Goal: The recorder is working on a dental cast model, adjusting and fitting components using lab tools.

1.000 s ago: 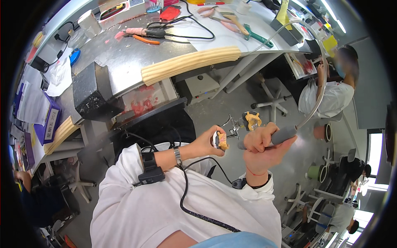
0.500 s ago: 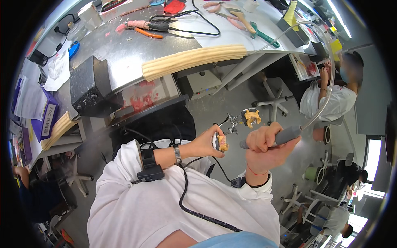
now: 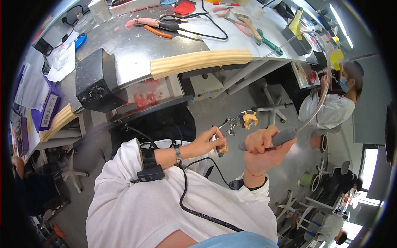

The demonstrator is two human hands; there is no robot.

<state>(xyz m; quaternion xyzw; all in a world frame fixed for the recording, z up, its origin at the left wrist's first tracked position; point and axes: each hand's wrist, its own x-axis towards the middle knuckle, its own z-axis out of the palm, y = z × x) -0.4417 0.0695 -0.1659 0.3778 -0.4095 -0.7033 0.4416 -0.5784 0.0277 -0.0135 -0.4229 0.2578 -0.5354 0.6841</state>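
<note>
My left hand [image 3: 205, 142] is closed on a dental articulator [image 3: 228, 125], a jointed silver metal frame. One yellowish dental cast [image 3: 249, 120] sits on its far arm, beyond the fingers. Another dental cast [image 3: 223, 149] on the near arm is partly covered by my left thumb and fingers. My right hand [image 3: 261, 151] is wrapped round a grey rotary handpiece [image 3: 285, 137], just right of the near cast. From the handpiece's outer end a flexible shaft [image 3: 320, 101] arcs up to the bench. The handpiece's tip is not clearly visible.
Ahead stands a metal workbench [image 3: 132, 45] with a padded cream edge [image 3: 200, 62], a black box [image 3: 97, 80] and several tools. Below it an open drawer [image 3: 144, 96] holds pink scraps. A seated co-worker [image 3: 328, 99] is at the right. A black cable [image 3: 188, 206] crosses my shirt.
My left hand has turned the articulator slightly, and its fingers now cover more of the near cast. The handpiece has shifted a little left. The whole view has also moved slightly.
</note>
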